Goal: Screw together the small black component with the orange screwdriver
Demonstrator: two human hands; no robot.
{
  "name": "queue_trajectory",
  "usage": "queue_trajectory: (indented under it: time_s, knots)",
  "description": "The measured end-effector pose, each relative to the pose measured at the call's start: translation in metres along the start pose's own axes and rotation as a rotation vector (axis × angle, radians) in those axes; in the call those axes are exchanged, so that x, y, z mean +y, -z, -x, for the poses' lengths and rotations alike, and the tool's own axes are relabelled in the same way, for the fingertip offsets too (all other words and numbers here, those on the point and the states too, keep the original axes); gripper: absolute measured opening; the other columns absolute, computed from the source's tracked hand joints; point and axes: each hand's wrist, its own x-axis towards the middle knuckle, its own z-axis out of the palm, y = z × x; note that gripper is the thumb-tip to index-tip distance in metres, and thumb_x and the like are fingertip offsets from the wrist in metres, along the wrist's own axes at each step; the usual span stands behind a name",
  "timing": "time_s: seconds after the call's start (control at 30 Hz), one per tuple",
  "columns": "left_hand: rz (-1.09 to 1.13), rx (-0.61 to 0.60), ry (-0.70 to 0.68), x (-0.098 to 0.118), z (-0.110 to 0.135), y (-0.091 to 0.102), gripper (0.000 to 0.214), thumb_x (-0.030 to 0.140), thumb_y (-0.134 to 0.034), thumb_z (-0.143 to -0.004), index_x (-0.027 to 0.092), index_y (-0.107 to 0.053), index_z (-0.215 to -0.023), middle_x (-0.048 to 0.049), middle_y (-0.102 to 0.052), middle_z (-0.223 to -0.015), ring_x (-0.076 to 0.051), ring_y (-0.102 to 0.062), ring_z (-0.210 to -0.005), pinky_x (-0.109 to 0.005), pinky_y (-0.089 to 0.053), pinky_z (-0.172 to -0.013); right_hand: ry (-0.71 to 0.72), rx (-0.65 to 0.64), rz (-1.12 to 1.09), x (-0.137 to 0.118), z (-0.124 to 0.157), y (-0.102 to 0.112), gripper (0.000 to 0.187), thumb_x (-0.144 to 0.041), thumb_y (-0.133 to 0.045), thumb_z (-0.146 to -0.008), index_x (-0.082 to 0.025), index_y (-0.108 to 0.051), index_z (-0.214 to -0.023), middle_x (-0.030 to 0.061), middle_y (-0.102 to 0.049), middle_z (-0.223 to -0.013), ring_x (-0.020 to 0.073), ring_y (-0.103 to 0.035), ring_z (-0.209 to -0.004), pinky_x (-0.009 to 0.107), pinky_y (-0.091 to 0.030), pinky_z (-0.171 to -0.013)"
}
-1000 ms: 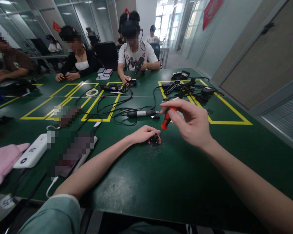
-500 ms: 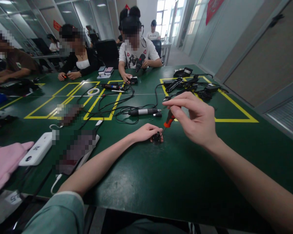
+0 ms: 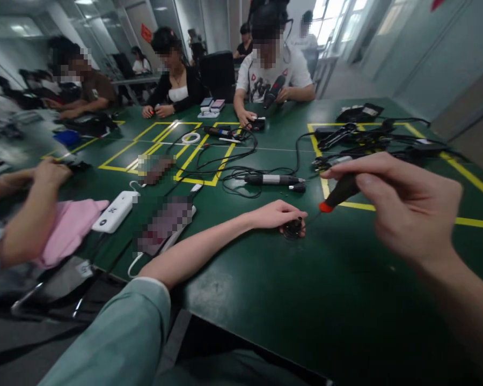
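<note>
Holding screwdriver (image 3: 341, 193), right hand (image 3: 414, 209), white box (image 3: 123, 202), dark markings (image 3: 111, 210) illegible

The single head-worn camera looks forward and down across the green desk (image 3: 261, 289) from its near side, the right hand (image 3: 410, 206) closer than the left hand (image 3: 276, 214), seated co-workers (image 3: 298, 69) and a window (image 3: 330, 20) beyond.

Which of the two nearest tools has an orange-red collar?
The screwdriver in the right hand; the black tool lying beyond the left hand has a silver band.
</note>
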Motion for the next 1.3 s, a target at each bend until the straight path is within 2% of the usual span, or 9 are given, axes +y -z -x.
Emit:
queue_trajectory:
  time_s: [0.07,0.23,0.43,0.57,0.7,0.9,1.03,1.13,1.3]
  knots:
    - [0.001,0.036,0.012,0.0,0.0,0.0,0.044,0.048,-0.058,-0.101,0.011,-0.072,-0.081,-0.0112,-0.078,-0.089,-0.012,-0.067,-0.071,-0.02,-0.045,-0.057,-0.068,-0.001,-0.021,0.0,0.0,0.0,0.024,-0.024,-0.059,-0.101,-0.033,-0.081,-0.102,0.0027,-0.079,-0.088,0.0189,-0.069,-0.064,0.04,-0.053,-0.064]
    - [-0.006,0.03,0.014,0.003,0.002,0.002,0.047,0.05,-0.058,-0.101,0.01,-0.071,-0.08,-0.0119,-0.079,-0.089,-0.012,-0.068,-0.07,-0.02,-0.045,-0.057,-0.069,-0.023,-0.004,-0.001,0.0,-0.003,0.02,-0.027,-0.06,-0.101,-0.031,-0.079,-0.099,0.0026,-0.078,-0.087,0.0231,-0.069,-0.074,0.045,-0.055,-0.075]
    - [-0.027,0.033,0.009,0.002,0.002,0.003,0.05,0.054,-0.058,-0.1,0.01,-0.071,-0.08,-0.012,-0.079,-0.088,-0.012,-0.066,-0.068,-0.02,-0.046,-0.057,-0.065,-0.008,0.014,-0.001,-0.001,-0.008,0.012,-0.025,-0.072,-0.091,-0.03,-0.08,-0.099,0.0051,-0.075,-0.095,0.0239,-0.07,-0.089,0.043,-0.059,-0.076]
    - [-0.038,0.022,-0.023,-0.003,0.001,0.006,0.052,0.057,-0.058,-0.099,0.01,-0.071,-0.081,-0.0126,-0.078,-0.087,-0.011,-0.064,-0.065,-0.02,-0.045,-0.055,-0.126,-0.014,-0.071,-0.004,0.0,-0.01,0.021,-0.025,-0.073,-0.091,-0.029,-0.075,-0.111,0.004,-0.074,-0.097,0.0214,-0.071,-0.089,0.041,-0.062,-0.082]
    - [-0.049,0.007,-0.042,-0.002,0.002,0.008,0.055,0.06,-0.058,-0.098,0.01,-0.071,-0.08,-0.0125,-0.078,-0.086,-0.011,-0.063,-0.064,-0.02,-0.045,-0.055,-0.162,-0.056,-0.089,-0.004,-0.001,-0.01,0.011,-0.03,-0.069,-0.095,-0.026,-0.075,-0.103,0.0046,-0.076,-0.094,0.0202,-0.072,-0.085,0.039,-0.062,-0.079]
    - [-0.081,0.021,-0.018,0.001,0.004,0.006,0.056,0.06,-0.057,-0.098,0.01,-0.073,-0.081,-0.0133,-0.079,-0.089,-0.011,-0.064,-0.066,-0.02,-0.046,-0.057,-0.092,-0.014,0.001,-0.001,-0.002,-0.009,0.009,-0.031,-0.074,-0.09,-0.029,-0.079,-0.097,0.0028,-0.075,-0.088,0.0217,-0.069,-0.086,0.04,-0.061,-0.078]
    - [-0.071,0.025,-0.019,0.0,0.003,0.006,0.057,0.063,-0.057,-0.097,0.011,-0.072,-0.08,-0.0132,-0.079,-0.089,-0.012,-0.064,-0.066,-0.02,-0.046,-0.057,-0.144,-0.039,-0.049,-0.003,-0.001,-0.008,0.016,-0.03,-0.068,-0.095,-0.027,-0.079,-0.105,0.004,-0.077,-0.093,0.0204,-0.071,-0.084,0.039,-0.061,-0.079]
    - [-0.071,0.025,-0.018,-0.001,0.002,0.007,0.058,0.065,-0.058,-0.096,0.011,-0.072,-0.08,-0.0129,-0.079,-0.089,-0.012,-0.064,-0.066,-0.02,-0.046,-0.056,-0.15,-0.063,-0.077,-0.002,-0.002,-0.007,0.017,-0.031,-0.063,-0.098,-0.027,-0.079,-0.102,0.0042,-0.078,-0.093,0.0196,-0.071,-0.081,0.037,-0.061,-0.075]
    - [-0.075,0.007,-0.04,-0.001,0.003,0.008,0.06,0.066,-0.058,-0.096,0.01,-0.074,-0.081,-0.0134,-0.079,-0.089,-0.012,-0.065,-0.067,-0.02,-0.047,-0.057,-0.077,-0.028,-0.017,-0.001,-0.003,-0.008,0.01,-0.03,-0.073,-0.091,-0.029,-0.08,-0.099,0.0034,-0.075,-0.09,0.0214,-0.069,-0.086,0.039,-0.059,-0.078]
